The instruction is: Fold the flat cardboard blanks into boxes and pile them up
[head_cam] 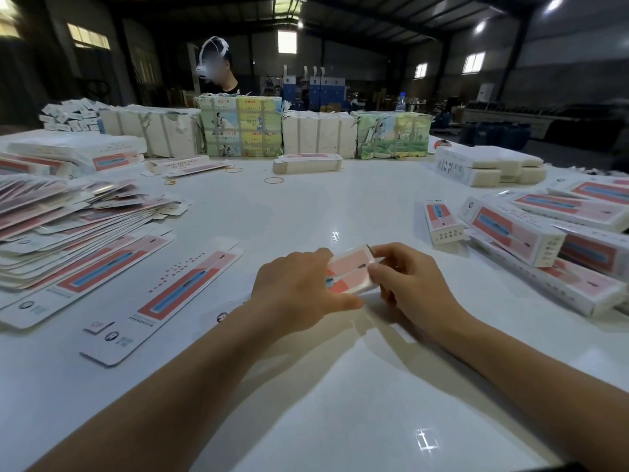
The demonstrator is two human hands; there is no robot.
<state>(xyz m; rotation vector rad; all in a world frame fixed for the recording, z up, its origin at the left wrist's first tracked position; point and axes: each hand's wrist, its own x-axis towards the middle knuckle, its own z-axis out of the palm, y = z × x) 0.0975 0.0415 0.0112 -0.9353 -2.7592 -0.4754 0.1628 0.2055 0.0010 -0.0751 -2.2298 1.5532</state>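
Both hands close on one carton [350,272], the left hand [299,287] gripping its near-left side and the right hand [408,279] pinching its far-right end, just above the surface [306,206] in the near middle. Held at both ends like this, it can probably be squared up and its flap tucked. Flat blanks [68,233] lie fanned at left, folded boxes [544,240] piled at right. The hands hide most of the carton, so its flap state is unclear.

Rubber bands [273,180] lie on the white table [340,206] before wrapped bundles [241,127].
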